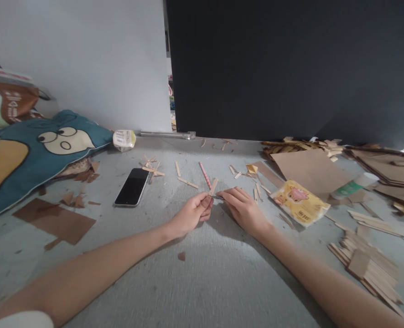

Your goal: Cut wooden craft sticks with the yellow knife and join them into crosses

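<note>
My left hand [192, 212] is closed in a pinch at the middle of the grey surface. From its fingertips a short wooden craft stick [214, 185] points up and away. Close by on the right, my right hand [245, 207] is curled, palm down, around a thin grey metal tool [218, 197] whose kind I cannot make out. The tool's tip reaches the left fingertips. Just beyond the hands lies a red-and-white patterned pencil [204, 175]. Pieces of craft stick [188, 182] rest left of the pencil, and more cut pieces [258, 190] lie beyond my right hand.
A phone [132, 187] and a small pile of joined sticks [154, 169] are on the left, near brown cardboard [56, 220] and a blue cushion [68, 136]. At right lie a yellow packet [299, 202], a glue tube [354, 186] and stacked craft sticks [369, 264]. Dark panel [291, 68] behind.
</note>
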Available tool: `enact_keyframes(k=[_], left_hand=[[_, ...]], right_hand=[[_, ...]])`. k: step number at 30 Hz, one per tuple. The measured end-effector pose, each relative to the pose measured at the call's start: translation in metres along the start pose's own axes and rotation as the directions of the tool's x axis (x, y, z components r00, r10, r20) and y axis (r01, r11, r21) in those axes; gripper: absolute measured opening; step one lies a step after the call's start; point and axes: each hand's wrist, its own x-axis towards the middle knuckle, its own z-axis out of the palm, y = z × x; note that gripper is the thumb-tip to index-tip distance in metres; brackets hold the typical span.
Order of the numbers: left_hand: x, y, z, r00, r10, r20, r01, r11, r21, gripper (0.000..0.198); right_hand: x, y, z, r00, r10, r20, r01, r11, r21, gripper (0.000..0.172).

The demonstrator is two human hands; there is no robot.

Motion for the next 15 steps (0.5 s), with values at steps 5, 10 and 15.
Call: enact_keyframes(k=[5,10,15], left_hand=[[0.0006,0.0015,-0.0009,0.997,-0.029,0.069,0.03,0.999,-0.014,0.054],[0.0022,0.0009,-0.001,0.998,-0.009,0.061,0.012,0.999,-0.049,0.054],[0.0021,0.0003,0.0007,0.999,-0.003,0.047,0.005,0.999,-0.053,0.054]], right_hand=[[-0.0016,-0.0006,0.0,1.0,-0.017,0.025,0.018,1.0,-0.015,0.037],[-0.0026,0.0012,0.0012,1.0,-0.016,0.022,0.016,1.0,0.002,0.036],[-0.0025,0.0014,0.0018,1.0,-0.022,0.016,0.022,1.0,0.0,0.035]])
